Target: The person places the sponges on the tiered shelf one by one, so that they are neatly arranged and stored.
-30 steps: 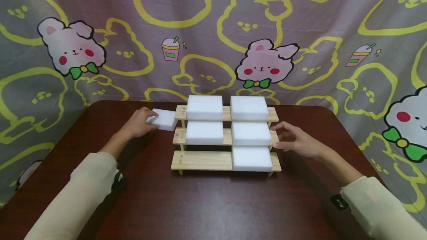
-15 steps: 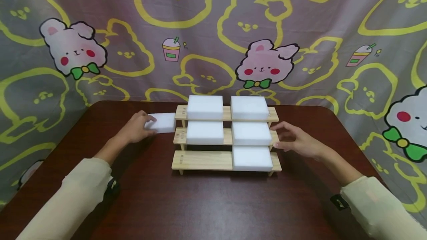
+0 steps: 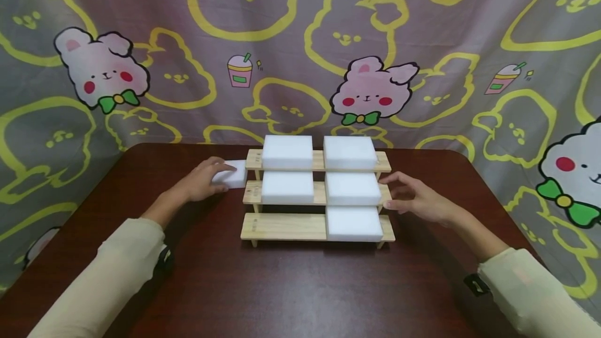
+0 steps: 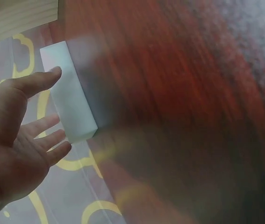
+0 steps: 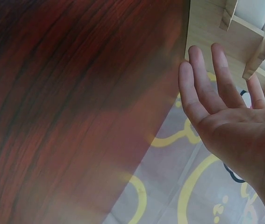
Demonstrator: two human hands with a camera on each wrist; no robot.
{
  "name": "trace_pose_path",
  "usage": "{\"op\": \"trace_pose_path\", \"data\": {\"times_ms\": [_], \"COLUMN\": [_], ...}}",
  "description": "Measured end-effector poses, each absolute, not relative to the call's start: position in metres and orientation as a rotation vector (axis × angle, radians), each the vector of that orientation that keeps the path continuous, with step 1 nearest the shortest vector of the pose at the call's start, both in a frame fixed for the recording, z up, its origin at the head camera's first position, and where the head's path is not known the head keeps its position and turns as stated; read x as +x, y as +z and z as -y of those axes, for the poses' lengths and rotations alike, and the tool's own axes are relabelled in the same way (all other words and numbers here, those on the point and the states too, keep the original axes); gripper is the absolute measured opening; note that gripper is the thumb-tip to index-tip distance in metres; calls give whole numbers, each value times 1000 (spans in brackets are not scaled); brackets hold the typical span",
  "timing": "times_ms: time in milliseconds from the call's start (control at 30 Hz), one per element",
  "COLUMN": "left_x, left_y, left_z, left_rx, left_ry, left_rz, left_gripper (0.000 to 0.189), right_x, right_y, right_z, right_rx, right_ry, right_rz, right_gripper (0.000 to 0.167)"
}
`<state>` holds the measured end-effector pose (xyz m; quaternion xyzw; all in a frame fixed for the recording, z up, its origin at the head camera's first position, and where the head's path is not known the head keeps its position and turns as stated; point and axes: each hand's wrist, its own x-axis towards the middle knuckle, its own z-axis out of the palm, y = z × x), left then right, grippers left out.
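A three-tier wooden display rack [image 3: 284, 227] stands mid-table, with white foam blocks on its shelves. Left of it, another white foam block [image 3: 237, 175] lies on the table against or very close to the rack's end. My left hand [image 3: 202, 179] holds this block, its index finger over the top and the thumb at the near side. In the left wrist view the thumb lies on the block [image 4: 74, 100], while several other fingers extend past its edge. Beside the rack's right end is my right hand [image 3: 422, 200], fingers spread and slightly bent; contact with the rack cannot be told.
Two blocks [image 3: 288, 151] sit on the top shelf and two [image 3: 353, 188] on the middle one. The bottom shelf bears one block [image 3: 354, 223] on its right half. A patterned curtain [image 3: 281, 56] hangs behind the dark wooden table [image 3: 291, 286].
My left hand has drawn the loose block slightly nearer and turned it, then shifted right towards the rack's end. The right hand has stayed in place.
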<state>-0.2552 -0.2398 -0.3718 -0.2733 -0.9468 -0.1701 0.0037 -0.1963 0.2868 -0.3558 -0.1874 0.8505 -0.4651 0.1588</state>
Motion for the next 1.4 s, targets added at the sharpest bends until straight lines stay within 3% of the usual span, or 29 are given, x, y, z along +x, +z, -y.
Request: {"op": "trace_pose_path", "data": {"times_ms": [700, 867, 1133, 1400], "left_x": [-245, -245, -248, -251], "left_y": [-368, -365, -363, -365], "left_z": [230, 234, 248, 262], "left_rx": [-795, -797, -675, -634], "left_ry": [-393, -490, -516, -504], "left_rz": [3057, 3069, 3101, 3144], "left_gripper": [54, 56, 77, 74], "right_x": [-197, -198, -198, -198], "right_y": [-356, -357, -356, -357], "right_z": [-287, -287, -287, -288], "right_rx": [-545, -552, -555, -555], "right_ry": [-1330, -1331, -1327, -1329], "right_rz": [-2437, -2433, -2431, -2432], "right_gripper": [53, 53, 53, 54]}}
